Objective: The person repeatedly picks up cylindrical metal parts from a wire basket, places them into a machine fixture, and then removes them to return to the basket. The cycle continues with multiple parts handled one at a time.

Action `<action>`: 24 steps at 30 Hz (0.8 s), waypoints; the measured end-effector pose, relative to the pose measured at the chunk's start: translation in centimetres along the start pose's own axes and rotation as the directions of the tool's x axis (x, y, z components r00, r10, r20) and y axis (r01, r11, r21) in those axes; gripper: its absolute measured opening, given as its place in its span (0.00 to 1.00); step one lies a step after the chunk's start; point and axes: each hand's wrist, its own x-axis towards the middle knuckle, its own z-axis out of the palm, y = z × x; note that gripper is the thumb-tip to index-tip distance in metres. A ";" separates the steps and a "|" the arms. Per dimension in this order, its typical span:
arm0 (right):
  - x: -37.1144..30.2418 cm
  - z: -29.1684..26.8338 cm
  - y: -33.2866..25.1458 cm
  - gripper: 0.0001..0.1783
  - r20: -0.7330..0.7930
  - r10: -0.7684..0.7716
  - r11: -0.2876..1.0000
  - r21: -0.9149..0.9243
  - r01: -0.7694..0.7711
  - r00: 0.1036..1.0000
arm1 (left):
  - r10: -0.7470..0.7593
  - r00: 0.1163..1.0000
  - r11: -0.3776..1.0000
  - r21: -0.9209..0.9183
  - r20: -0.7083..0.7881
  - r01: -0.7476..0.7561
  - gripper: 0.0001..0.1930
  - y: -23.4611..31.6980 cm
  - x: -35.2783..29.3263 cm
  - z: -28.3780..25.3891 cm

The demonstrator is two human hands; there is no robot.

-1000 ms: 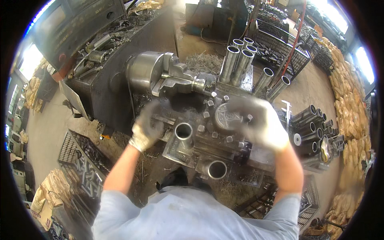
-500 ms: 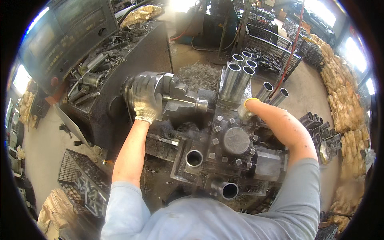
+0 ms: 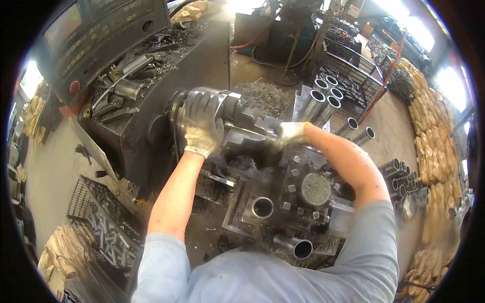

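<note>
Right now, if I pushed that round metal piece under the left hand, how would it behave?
The metal chuck is probably heavy and rigid: its body and jaws look thick. Set beside the dark housing, its round body seems likelier to turn than slide away. Its smooth, shiny surface could be slippery, though the left hand is gloved.

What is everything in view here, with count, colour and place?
Chuck: one, silver, left of centre
Tool post: one, dark, right of centre
Back tubes: seven, silver, beyond tool post
Front tubes: two, grey, lower centre
Right tubes: several, grey, far right
Crates: at least two, black, lower left and upper right
Control panel: one, dark, upper left
Packages: many, brown, right edge
Shavings: uncounted, greyish, beyond chuck
Left hand: one, whitish, gloved, fingers over chuck
Right hand: one, whitish, gloved, blurred, near chuck
Sleeves: two, bluish, bottom
</note>
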 end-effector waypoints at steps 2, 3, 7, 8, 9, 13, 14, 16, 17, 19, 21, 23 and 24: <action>1.6 -0.8 2.2 0.27 0.317 0.140 0.884 0.387 -0.263 0.938 | 0.000 1.000 1.000 0.012 0.012 0.000 0.36 0.0 0.0 0.0; 2.1 -1.0 3.0 0.18 0.303 0.197 0.870 0.384 -0.309 0.932 | 0.005 1.000 1.000 0.009 0.011 -0.005 0.36 -0.1 0.1 0.0; 2.8 -0.3 3.5 0.15 -0.059 -0.043 0.996 -0.082 0.038 0.997 | -0.014 0.999 1.000 0.005 0.050 0.014 0.36 -0.3 0.0 0.2; 2.0 0.4 3.1 0.16 -0.036 -0.111 0.993 -0.039 0.110 0.993 | 0.006 1.000 1.000 -0.005 0.024 -0.006 0.37 -0.4 -0.1 0.4; 0.8 0.7 2.5 0.19 -0.049 -0.026 0.999 -0.048 0.023 0.998 | 0.015 1.000 0.999 -0.030 0.026 -0.015 0.37 -0.4 -0.2 0.5; -7.4 1.0 -0.9 0.25 -0.382 0.128 0.840 -0.450 -0.305 0.915 | 0.008 1.000 0.999 -0.045 -0.007 -0.008 0.36 -0.6 -0.4 1.4; -9.4 1.3 -2.5 0.25 -0.481 0.095 0.687 -0.602 -0.408 0.871 | -0.006 1.000 0.996 -0.089 -0.009 0.005 0.36 -0.7 -0.2 1.6; -12.4 2.0 -6.6 0.20 -0.638 0.002 0.475 -0.677 -0.562 0.770 | -0.011 0.997 0.996 -0.088 0.075 0.018 0.36 -1.1 0.4 1.6; -14.1 2.5 -9.0 0.17 -0.700 -0.005 0.491 -0.624 -0.608 0.714 | -0.005 0.984 0.994 -0.106 0.179 0.024 0.37 -1.1 0.6 1.1; -17.2 5.4 -13.8 0.23 -0.801 -0.128 0.544 -0.550 -0.634 0.585 | 0.030 0.998 0.982 -0.189 0.059 -0.018 0.39 -0.2 0.2 -1.2; -19.3 10.1 -18.1 0.28 -0.866 -0.161 0.611 -0.464 -0.641 0.474 | -0.060 0.984 0.939 -0.325 0.166 0.112 0.43 1.3 -0.8 -4.6; -19.8 15.9 -21.3 0.33 -0.904 -0.096 0.754 -0.339 -0.563 0.416 | -0.016 0.955 0.638 -0.733 0.295 0.237 0.48 4.5 -5.5 -9.8; -19.5 18.9 -22.3 0.36 -0.910 -0.061 0.841 -0.268 -0.469 0.411 | 0.000 0.914 0.375 -0.847 0.405 0.376 0.43 6.6 -8.3 -12.1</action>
